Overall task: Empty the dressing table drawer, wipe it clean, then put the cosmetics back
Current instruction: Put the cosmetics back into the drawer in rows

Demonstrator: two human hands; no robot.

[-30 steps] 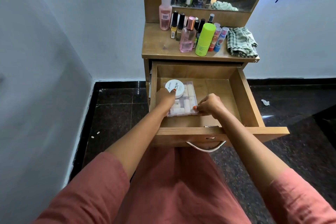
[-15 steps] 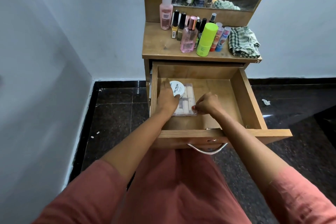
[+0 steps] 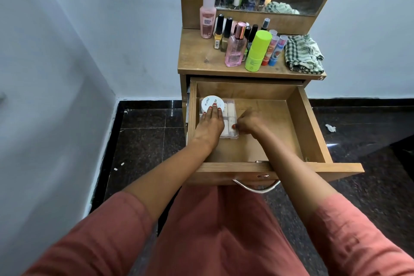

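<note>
The wooden drawer [image 3: 309, 129] of the dressing table is pulled out in front of me. In its back left part lies a clear plastic box [image 3: 230, 108] of small white pieces, with a round white jar [image 3: 210, 103] on its far end. My left hand [image 3: 210, 126] lies flat over the box, fingertips touching the jar. My right hand [image 3: 249, 122] has its fingers curled and pinches the box's right edge.
On the tabletop [image 3: 197, 58] stand a pink perfume bottle [image 3: 235, 51], a green bottle [image 3: 256, 51], nail polishes, lip balms and a tall pink bottle [image 3: 208, 15]. A checked cloth [image 3: 303, 55] lies at its right. A white wall [image 3: 56, 74] is close on the left.
Both hands have slid the box and jar farther back toward the drawer's left rear corner. My left hand now reaches the jar with its fingertips.
</note>
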